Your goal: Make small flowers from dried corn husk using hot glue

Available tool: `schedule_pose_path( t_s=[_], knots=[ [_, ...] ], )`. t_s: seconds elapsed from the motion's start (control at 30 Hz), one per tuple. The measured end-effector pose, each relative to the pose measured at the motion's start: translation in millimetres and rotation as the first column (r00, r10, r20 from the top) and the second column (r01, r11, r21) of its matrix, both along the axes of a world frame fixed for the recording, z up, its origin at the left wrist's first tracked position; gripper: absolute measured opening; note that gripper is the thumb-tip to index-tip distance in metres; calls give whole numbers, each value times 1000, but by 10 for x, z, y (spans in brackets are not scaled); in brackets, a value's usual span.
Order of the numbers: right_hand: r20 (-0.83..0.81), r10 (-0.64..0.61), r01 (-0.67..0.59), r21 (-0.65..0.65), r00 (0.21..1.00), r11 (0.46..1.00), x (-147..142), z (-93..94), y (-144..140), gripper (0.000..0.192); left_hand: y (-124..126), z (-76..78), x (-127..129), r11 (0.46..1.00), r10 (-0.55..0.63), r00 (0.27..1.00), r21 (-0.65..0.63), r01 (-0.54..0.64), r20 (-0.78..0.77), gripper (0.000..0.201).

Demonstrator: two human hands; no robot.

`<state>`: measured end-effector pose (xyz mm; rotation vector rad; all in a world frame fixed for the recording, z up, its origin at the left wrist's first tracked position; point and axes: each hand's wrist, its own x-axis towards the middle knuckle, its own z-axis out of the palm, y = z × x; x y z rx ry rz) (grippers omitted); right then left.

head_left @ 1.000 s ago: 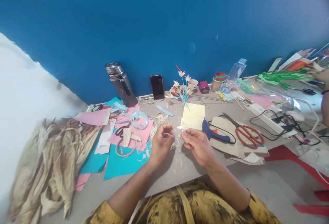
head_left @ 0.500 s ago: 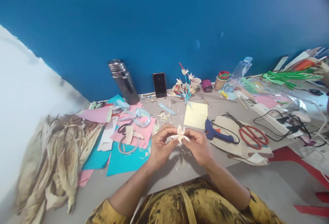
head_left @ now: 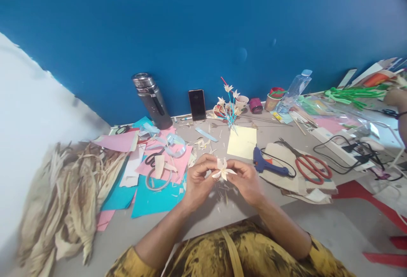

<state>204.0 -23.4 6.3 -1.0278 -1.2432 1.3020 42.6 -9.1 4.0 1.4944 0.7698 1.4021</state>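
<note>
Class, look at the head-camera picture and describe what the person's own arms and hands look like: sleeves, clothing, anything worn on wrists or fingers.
Both forearms are bare from the elbows down. The left hand and right hand show no gloves, and no rings or watch can be made out. Short sleeves in mottled yellow and dark brown cloth end near the elbows. A tan strap runs down the chest.

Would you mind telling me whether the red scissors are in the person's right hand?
No, the red scissors lie on the table, while the right hand pinches a small flower.

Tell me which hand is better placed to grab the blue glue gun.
Right, probably. The glue gun lies just beside the right hand, on its own side; the left hand would have to cross over. Both pinch the small flower.
</note>
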Motion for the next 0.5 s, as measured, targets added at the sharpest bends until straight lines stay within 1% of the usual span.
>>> schedule_pose_path(
  t_s=[0.2, 0.33, 0.5],
  knots=[
    [29, 32, -33, 6, 999, 999, -6, -17, -3, 24, -3, -29, -13, 1000, 23, 1000, -4, -23, 1, 5],
    [5, 33, -34, 22, 999, 999, -16, -34, -1, 19, -6, -33, -23, 998, 56, 998, -3, -56, -10, 5],
    [-3, 24, -24, 15, 1000, 1000, -3, -56, 12, 21, -4, -40, -16, 999, 49, 999, 25, -48, -21, 10]
  ],
)
